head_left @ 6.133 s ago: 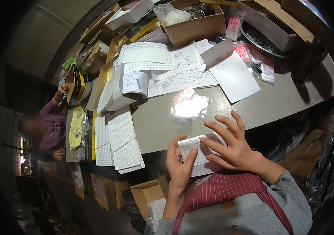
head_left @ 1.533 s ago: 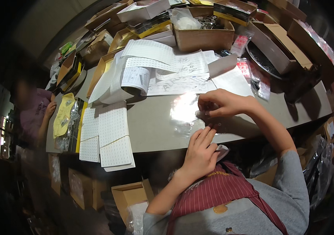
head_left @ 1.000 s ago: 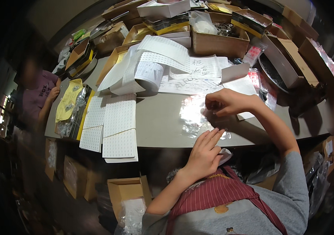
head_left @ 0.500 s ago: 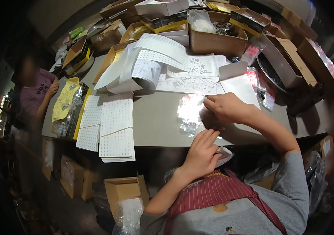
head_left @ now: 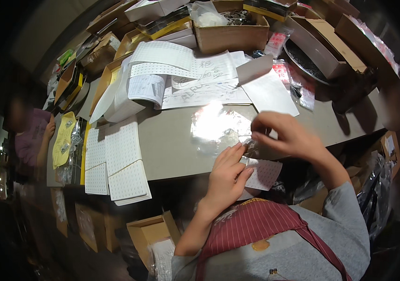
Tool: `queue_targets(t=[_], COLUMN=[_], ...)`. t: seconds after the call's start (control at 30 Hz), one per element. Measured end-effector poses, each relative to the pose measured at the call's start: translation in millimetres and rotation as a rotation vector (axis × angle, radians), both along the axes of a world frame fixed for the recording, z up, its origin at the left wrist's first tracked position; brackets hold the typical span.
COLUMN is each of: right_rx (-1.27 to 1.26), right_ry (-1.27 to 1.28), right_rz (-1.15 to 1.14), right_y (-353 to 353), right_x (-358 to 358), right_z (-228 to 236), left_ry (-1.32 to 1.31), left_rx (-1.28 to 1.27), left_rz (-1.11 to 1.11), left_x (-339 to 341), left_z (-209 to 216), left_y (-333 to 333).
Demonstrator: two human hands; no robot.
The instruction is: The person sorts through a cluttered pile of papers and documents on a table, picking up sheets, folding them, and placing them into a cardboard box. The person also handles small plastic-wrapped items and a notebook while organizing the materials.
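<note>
My left hand (head_left: 228, 175) is at the table's front edge, fingers stretched out together, its thumb over a white sheet of small printed labels (head_left: 265, 174). The sheet appears held under that hand and hangs past the edge. My right hand (head_left: 286, 136) is just to the right, thumb and forefinger bent together in a pinch. What lies between those fingertips is too small to make out. Beyond my left fingertips, shiny clear plastic bags (head_left: 209, 136) lie flat on the table, glaring under the light. Their near right corner lies close to both hands' fingertips.
Banded stacks of printed label sheets (head_left: 124, 154) lie left on the table (head_left: 167, 159). Loose label strips (head_left: 162, 58) and papers (head_left: 209, 93) spread behind. A cardboard box of parts (head_left: 233, 37) stands at the back. A round black tray (head_left: 305, 58) sits right. Another person (head_left: 31, 140) is far left.
The label sheet now shows unfolded beside my left thumb. My right hand has moved slightly toward me and turned. The whole view has shifted, with table items appearing further left.
</note>
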State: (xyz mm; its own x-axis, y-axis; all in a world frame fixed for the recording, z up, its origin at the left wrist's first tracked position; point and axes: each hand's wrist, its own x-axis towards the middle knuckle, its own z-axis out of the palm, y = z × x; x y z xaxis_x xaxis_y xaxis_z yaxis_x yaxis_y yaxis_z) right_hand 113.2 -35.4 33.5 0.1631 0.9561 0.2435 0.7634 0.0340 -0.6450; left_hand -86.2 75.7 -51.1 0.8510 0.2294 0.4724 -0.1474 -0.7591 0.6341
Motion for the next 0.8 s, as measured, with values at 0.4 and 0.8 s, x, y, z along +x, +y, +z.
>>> queue_targets(t=[0.4,0.8], right_rx=[0.188,0.279], right_ry=[-0.310,-0.396], right_rz=[-0.097,-0.237], right_y=[-33.0,-30.3], right_x=[-56.5,-70.3], right_z=[-31.4,-38.8], left_ry=[0.007,-0.003], left_rx=[-0.044,-0.034], left_rz=[0.010,0.020], left_x=[1.5,1.6], left_z=[6.7,8.4], left_y=[-0.5,-1.7])
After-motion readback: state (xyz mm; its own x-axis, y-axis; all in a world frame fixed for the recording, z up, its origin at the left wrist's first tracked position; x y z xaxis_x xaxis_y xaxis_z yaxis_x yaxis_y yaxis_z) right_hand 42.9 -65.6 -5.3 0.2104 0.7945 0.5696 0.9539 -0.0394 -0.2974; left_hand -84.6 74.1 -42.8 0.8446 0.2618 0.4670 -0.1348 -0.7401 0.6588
